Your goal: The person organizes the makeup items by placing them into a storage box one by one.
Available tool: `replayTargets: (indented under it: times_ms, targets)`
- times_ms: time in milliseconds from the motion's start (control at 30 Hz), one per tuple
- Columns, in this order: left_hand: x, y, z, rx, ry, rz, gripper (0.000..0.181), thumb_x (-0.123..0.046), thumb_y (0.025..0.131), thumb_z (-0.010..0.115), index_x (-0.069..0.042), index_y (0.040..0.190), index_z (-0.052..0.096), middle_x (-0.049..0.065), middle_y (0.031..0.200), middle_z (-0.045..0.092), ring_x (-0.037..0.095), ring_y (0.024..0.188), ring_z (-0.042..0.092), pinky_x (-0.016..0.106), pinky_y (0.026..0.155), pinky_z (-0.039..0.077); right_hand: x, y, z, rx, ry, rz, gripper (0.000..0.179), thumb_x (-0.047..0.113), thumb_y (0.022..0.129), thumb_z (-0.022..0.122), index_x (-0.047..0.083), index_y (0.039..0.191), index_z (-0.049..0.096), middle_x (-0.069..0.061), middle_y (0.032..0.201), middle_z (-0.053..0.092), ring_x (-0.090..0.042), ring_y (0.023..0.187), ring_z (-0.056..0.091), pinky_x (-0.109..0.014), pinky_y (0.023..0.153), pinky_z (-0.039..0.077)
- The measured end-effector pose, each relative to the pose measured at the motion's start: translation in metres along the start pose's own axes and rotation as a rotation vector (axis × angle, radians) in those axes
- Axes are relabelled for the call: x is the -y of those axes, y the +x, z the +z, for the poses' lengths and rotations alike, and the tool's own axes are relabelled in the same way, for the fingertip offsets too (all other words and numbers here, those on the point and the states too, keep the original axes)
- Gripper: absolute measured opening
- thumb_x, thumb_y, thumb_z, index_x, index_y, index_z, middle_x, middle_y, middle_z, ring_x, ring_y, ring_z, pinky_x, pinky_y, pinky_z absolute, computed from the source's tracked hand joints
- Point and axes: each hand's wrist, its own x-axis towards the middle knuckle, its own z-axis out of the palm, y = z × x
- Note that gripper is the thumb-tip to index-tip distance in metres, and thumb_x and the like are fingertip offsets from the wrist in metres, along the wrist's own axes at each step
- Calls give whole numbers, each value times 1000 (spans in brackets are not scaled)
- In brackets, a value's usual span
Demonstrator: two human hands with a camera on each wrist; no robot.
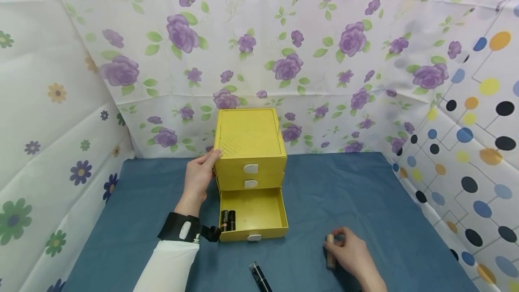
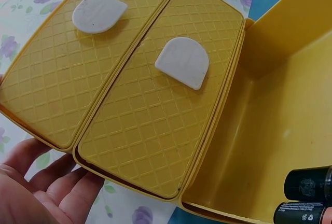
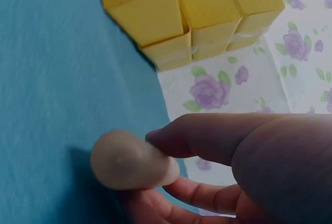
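A yellow drawer box [image 1: 251, 134] stands at the back of the table, its lowest drawer [image 1: 261, 208] pulled out. My left hand [image 1: 198, 177] grips the box at its left side, thumb on the top edge near the front corner; in the left wrist view its fingers [image 2: 57, 182] lie against the side. Two dark cosmetic tubes [image 1: 231, 221] lie side by side in the drawer's left front corner. To the right of the box, my right hand [image 1: 352, 253] pinches a beige cylindrical tube [image 3: 124, 159] between thumb and fingers, just at the blue cloth.
A black tube [image 1: 259, 276] lies on the blue tablecloth [image 1: 340, 188] in front of the drawer, partly cut off by the frame. The two upper drawers, with white handles [image 1: 250, 169], are closed. Flowered sheets [image 1: 182, 71] hang behind and at the sides.
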Motion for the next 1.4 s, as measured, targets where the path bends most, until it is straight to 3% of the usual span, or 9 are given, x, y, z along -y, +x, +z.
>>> replayTargets:
  times_ms: [300, 600, 1000, 1400]
  targets:
    - [-1, 0, 1, -7, -10, 0, 64, -51, 103, 70, -8, 150, 62, -2, 162, 51, 28, 153, 42, 52, 111, 50, 25, -5, 11, -28, 162, -81, 43, 36, 98, 78, 7, 128, 67, -6, 78, 69, -22, 66, 63, -37, 60, 49]
    - [1, -2, 1, 10, -17, 22, 60, -47, 105, 69, -6, 149, 63, 1, 163, 50, 30, 154, 40, 52, 111, 49, 52, -12, 19, 9, 312, -182, 46, 35, 99, 80, 9, 133, 66, -7, 87, 71, -23, 71, 69, -40, 63, 59]
    - [3, -1, 1, -3, 2, 15, 63, -49, 104, 69, -8, 151, 61, 0, 164, 49, 30, 154, 40, 51, 109, 50, 93, -11, 24, 126, 353, -408, 47, 36, 100, 79, 9, 136, 65, -5, 93, 73, -22, 73, 69, -40, 63, 58]
    - [2, 1, 1, -4, 5, 0, 63, -50, 104, 68, -9, 151, 62, -2, 163, 50, 27, 154, 40, 49, 108, 51, 131, 0, 42, 170, 323, -528, 52, 31, 100, 78, 3, 141, 62, -4, 92, 72, -21, 70, 70, -38, 63, 60]
